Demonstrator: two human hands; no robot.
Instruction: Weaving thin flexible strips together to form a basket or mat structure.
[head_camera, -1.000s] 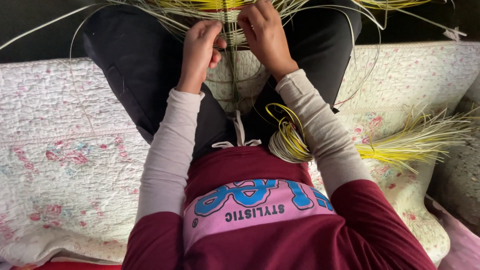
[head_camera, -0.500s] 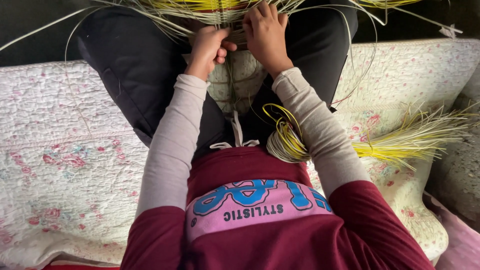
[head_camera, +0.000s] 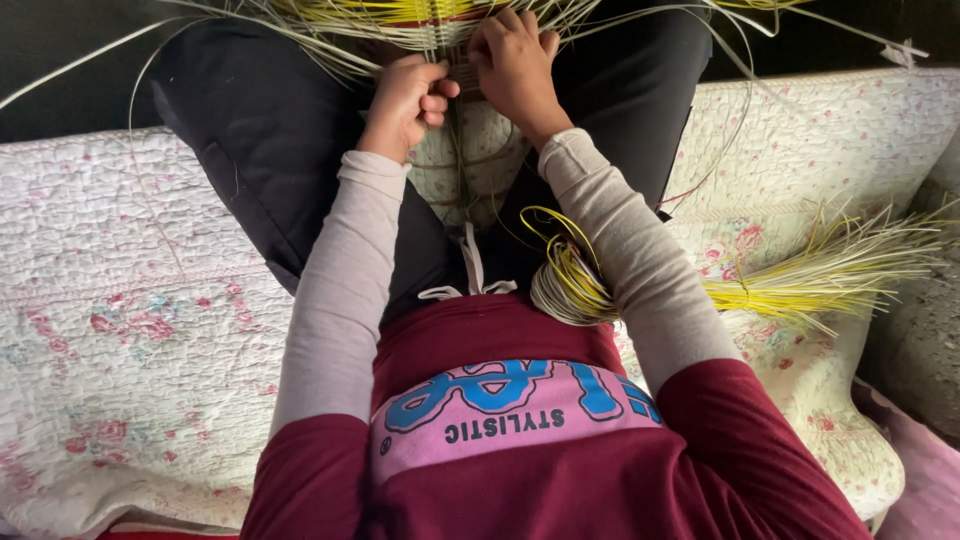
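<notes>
A woven piece of yellow and pale strips (head_camera: 400, 12) lies across my knees at the top of the view, loose strands fanning out to both sides. My left hand (head_camera: 408, 98) is curled into a fist at its near edge, pinching thin strips. My right hand (head_camera: 514, 62) rests beside it, fingers bent and pressing on the weave. Which single strand each hand grips is hidden by the fingers. A looped bundle of yellow and pale strips (head_camera: 570, 280) lies at my right hip, under my forearm.
I sit on a quilted floral cover (head_camera: 130, 330) with my legs in dark trousers (head_camera: 260, 120). A second bundle of yellow strips (head_camera: 830, 270) lies on the cover to my right. A dark floor (head_camera: 60, 70) shows beyond the cover.
Both hands have moved slightly away from my body toward the weave. The left hand has closed tighter on the strips. The bundles have not moved.
</notes>
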